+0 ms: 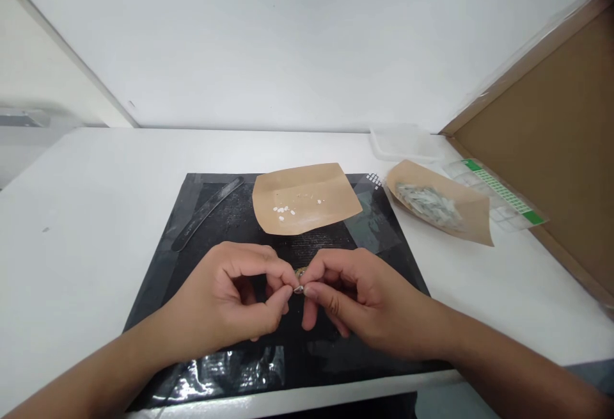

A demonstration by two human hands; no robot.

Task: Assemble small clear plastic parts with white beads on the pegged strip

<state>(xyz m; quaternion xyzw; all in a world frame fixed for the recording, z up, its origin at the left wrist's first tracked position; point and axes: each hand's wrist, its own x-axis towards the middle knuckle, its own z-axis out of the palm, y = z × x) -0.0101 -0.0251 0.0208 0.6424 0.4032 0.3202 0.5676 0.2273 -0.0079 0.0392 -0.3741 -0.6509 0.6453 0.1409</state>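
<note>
The left hand and right hand pinch a tiny, shiny, silvery, metal-looking piece between their fingertips, above the black rectangular mat. This seems a fine two-handed manipulation step; the next move probably calls for light, steady fingertip pressure.

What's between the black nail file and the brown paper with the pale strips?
In the head view: some black mat, another brown paper with white bits, then little white squares.

File left of paper sheet on the mat; before them, a piece between left hand and right hand; second sheet right of the mat.
</note>
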